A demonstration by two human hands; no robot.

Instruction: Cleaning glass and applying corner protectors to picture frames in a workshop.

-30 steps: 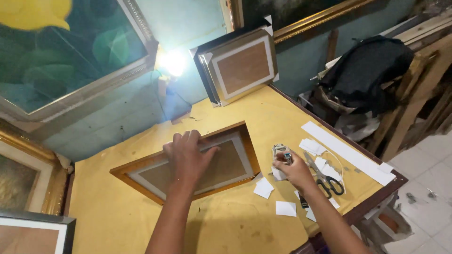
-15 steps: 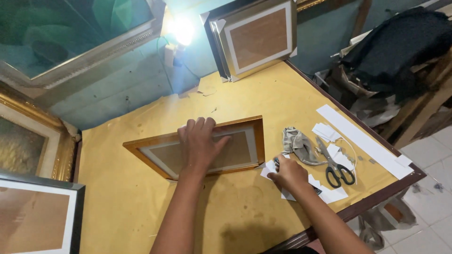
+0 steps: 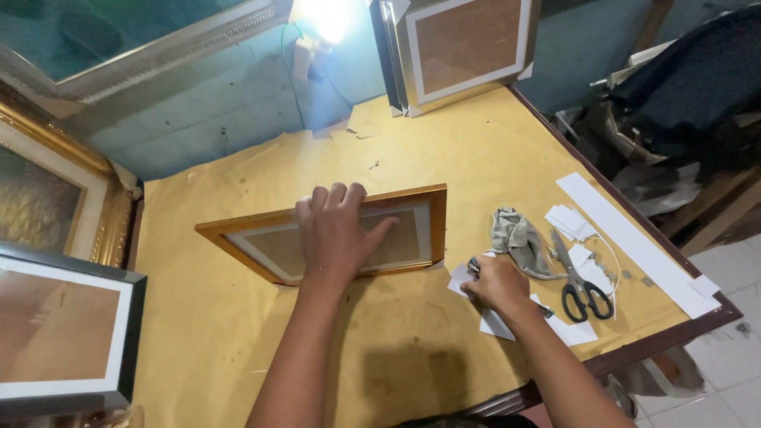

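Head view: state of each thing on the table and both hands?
Wooden frame: face down, flat on the table.
Left hand: palm flat on the frame's backing.
Right hand: closed on a small metal tool, over paper scraps.
Scissors: shut, lying flat.
Grey cloth: crumpled.
White strip: flat near the table edge.

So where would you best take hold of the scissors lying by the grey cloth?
By the black loop handles of the scissors. They lie flat on the table, handles toward the near edge and blades pointing away toward the grey cloth. Coming from the near side, probably with the right hand, avoids the blades.
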